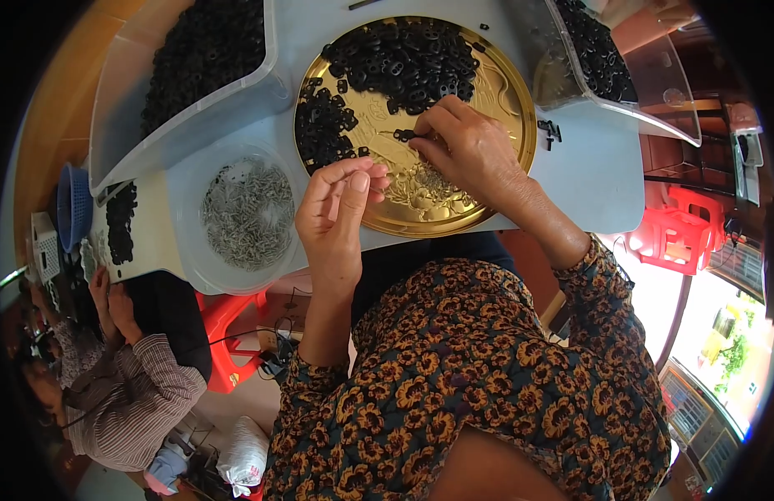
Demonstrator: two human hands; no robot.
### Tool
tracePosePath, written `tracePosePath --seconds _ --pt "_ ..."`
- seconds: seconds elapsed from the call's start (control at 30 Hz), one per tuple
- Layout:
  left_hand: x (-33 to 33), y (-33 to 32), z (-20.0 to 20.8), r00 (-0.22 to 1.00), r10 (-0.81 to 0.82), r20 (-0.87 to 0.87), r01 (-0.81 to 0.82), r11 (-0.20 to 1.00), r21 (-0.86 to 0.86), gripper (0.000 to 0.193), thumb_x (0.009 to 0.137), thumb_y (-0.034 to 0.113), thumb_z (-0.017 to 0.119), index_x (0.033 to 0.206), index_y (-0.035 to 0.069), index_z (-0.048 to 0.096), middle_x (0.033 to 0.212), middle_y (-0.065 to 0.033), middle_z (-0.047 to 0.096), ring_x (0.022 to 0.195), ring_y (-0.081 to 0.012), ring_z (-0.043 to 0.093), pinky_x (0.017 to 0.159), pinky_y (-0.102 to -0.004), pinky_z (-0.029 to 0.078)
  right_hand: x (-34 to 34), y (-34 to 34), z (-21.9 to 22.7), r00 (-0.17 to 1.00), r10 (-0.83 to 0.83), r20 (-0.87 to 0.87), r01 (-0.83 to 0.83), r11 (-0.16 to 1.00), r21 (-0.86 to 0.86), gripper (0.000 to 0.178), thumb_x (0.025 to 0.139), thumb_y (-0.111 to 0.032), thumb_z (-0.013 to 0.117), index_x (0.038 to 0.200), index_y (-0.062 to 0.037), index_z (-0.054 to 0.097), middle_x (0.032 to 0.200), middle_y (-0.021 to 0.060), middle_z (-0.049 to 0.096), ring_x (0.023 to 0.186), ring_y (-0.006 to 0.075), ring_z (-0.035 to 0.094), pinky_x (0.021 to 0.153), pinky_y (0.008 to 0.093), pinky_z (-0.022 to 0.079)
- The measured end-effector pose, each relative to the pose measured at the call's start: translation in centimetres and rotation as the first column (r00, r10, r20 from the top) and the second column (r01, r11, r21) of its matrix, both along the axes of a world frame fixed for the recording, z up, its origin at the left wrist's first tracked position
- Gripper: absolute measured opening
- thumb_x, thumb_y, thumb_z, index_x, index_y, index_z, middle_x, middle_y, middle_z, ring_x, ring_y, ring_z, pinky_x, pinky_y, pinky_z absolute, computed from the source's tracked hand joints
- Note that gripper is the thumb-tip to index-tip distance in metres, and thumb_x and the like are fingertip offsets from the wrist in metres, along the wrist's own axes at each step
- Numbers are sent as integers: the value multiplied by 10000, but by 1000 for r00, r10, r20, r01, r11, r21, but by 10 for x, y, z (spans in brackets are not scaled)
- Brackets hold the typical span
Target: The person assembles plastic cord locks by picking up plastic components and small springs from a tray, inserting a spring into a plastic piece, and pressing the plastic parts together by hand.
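Observation:
My right hand [479, 146] reaches over a round gold tray [527, 125] and pinches a small black plastic piece [403, 134] between thumb and fingertips. A thin bit seems to stick out from its left end. My left hand [335, 209] is raised at the tray's near left edge, thumb pressed to curled fingers; whatever they hold is hidden. A large heap of black oval plastic pieces [412, 63] lies at the tray's far side, a smaller heap of black pieces [324, 125] at its left. Small shiny metal parts [424, 184] are scattered beside my right hand.
Left of the tray stands a clear round tub [182, 221] of small metal parts [249, 209]. Clear bins of black pieces flank the tray, a left bin [274, 42] and a right bin [683, 125]. Loose black bits [549, 132] lie right. A co-worker [136, 401] sits at far left.

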State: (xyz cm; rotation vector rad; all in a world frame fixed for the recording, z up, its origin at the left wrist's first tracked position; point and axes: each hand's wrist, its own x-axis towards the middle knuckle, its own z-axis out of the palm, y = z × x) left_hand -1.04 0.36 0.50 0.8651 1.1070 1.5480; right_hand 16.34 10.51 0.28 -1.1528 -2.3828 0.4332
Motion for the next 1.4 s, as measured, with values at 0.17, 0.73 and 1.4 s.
tracePosePath --seconds 0.17,0.73,1.4 --pt "0 3 0 1000 -10 -3 10 1000 -2 177 961 97 546 1096 -14 579 997 -114 659 878 -154 628 769 -260 491 2 0 -3 1000 -3 8 2 1000 12 166 829 -236 660 903 -90 629 864 69 578 775 277 637 643 385 522" --pt "12 34 1 939 -55 -341 38 998 -56 150 920 40 588 1048 -37 600 891 -62 650 706 -74 588 643 -209 488 5 8 -4 986 -12 -166 7 1000 -30 115 842 -156 637 884 -50 647 833 88 609 718 280 644 611 375 521" --pt "15 57 -13 685 130 -717 -67 991 116 98 841 -7 646 931 -3 609 805 -99 632 614 -161 610 565 -267 490 8 10 -13 944 -28 -328 -26 987 -160 120 858 -126 647 946 -45 662 835 92 633 696 255 636 622 336 517"
